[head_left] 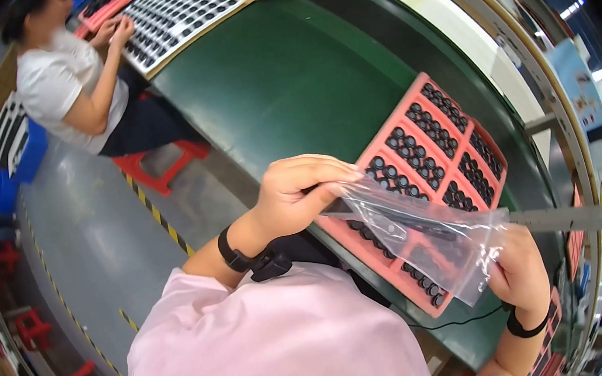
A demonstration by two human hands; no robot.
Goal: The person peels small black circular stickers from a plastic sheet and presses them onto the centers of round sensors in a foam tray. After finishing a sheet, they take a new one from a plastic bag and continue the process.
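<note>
A clear plastic zip bag (pixel 417 230) is stretched between my two hands above a pink tray. My left hand (pixel 304 191) pinches one corner of the bag between thumb and fingers. At the bag's other end, my right hand (pixel 520 271) is closed on its edge. The bag looks flat, and the tray shows through it. Beneath lies the pink compartmented tray (pixel 380 151), filled with rows of small round black parts (pixel 413 151). Some of those parts are hidden behind the bag. Each of my wrists wears a black band.
The green work table (pixel 288 78) runs from upper left to lower right. At its far left a person (pixel 70 88) sits on a red stool (pixel 165 170), working beside a white tray of black parts (pixel 174 17). A metal post (pixel 572 218) stands right of my right hand.
</note>
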